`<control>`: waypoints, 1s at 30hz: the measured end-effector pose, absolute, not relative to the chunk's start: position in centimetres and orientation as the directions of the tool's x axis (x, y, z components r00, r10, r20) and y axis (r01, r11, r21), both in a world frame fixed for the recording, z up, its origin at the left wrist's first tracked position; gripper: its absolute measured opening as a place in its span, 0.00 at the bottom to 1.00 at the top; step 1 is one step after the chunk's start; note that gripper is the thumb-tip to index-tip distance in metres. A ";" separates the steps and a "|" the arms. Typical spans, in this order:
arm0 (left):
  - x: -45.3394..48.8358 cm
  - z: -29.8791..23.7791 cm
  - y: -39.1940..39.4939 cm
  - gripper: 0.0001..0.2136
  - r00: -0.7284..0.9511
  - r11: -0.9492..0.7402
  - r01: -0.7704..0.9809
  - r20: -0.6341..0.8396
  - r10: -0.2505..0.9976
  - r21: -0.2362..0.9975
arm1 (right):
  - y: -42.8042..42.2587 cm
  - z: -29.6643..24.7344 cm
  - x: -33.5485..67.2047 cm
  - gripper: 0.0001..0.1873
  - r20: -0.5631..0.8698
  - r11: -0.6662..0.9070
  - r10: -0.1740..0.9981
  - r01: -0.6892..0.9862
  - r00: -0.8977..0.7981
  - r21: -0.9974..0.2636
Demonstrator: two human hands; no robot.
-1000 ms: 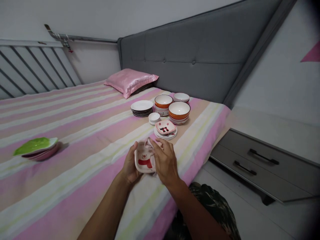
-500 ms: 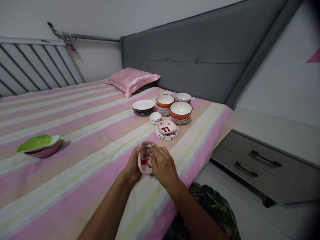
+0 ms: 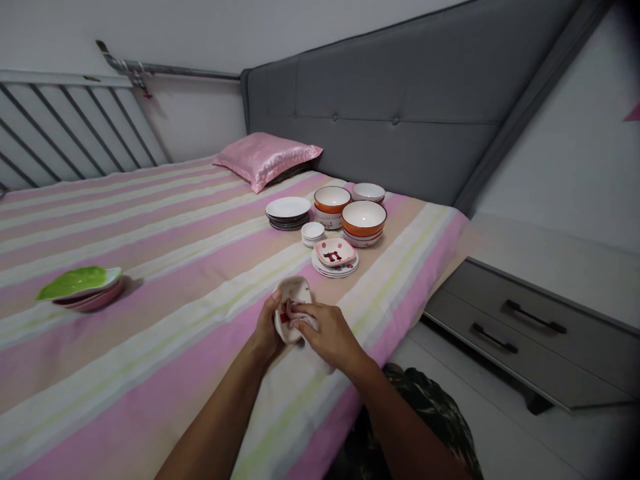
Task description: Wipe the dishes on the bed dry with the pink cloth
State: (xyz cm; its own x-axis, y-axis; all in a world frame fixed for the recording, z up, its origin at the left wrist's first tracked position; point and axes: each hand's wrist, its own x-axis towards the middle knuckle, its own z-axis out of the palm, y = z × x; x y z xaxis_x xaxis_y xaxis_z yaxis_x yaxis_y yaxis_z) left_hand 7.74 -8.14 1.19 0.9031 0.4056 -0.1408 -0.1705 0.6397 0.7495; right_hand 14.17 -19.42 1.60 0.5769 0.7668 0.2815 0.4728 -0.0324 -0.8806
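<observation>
My left hand (image 3: 267, 327) grips a small pink-and-white dish with a red figure (image 3: 291, 299), held tilted above the striped bed sheet. My right hand (image 3: 327, 335) is closed on a pale cloth (image 3: 306, 323) and presses it against the inside of the dish. Beyond my hands, a matching small pink dish (image 3: 335, 251) lies on a stack of white saucers (image 3: 335, 267).
Farther back stand orange-and-white bowls (image 3: 363, 223), a stack of plates (image 3: 288, 213) and small white cups (image 3: 313, 233). A green leaf-shaped dish on pink plates (image 3: 79, 288) lies at left. A pink pillow (image 3: 265, 158), grey headboard (image 3: 400, 113) and grey drawer unit (image 3: 520, 327) surround the bed.
The dish has tipped more upright in my left hand, and my right hand with the cloth has moved lower across its inside. The view shifted slightly.
</observation>
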 end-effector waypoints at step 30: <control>8.5 0.9 -10.9 0.16 0.901 0.700 -0.235 -0.120 0.418 0.675 | -18.7 2.1 13.3 0.08 0.592 -0.108 0.373 0.667 0.715 -0.737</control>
